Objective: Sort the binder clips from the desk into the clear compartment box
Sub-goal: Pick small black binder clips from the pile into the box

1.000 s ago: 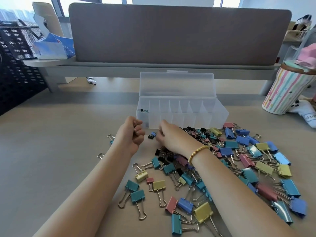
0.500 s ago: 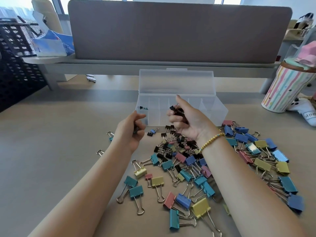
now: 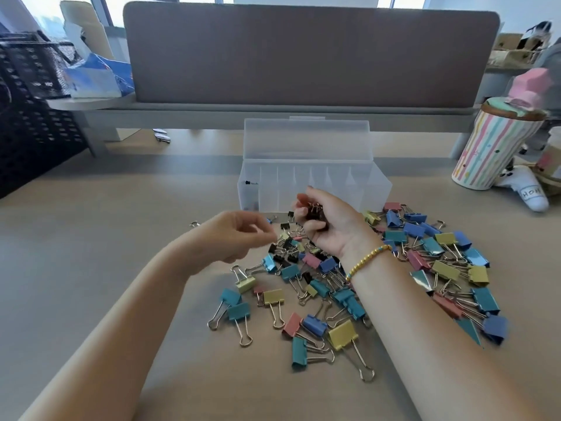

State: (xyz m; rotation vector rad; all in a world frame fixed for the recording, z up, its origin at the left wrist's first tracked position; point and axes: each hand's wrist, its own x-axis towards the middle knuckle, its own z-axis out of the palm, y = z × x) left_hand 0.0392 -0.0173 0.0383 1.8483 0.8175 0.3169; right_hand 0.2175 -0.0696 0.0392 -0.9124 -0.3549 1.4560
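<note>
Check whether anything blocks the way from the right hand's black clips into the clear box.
Nothing visible does. The right hand holds small black clips just in front of the clear box, whose lid stands open.

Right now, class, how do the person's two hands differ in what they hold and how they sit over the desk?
1. The right hand is palm-up, fingers curled round a clump of small black binder clips; the left hand is blurred, and no clip shows clearly in it.
2. The right hand sits just before the clear compartment box; the left hand is further left.
Both hover over the desk.
</note>
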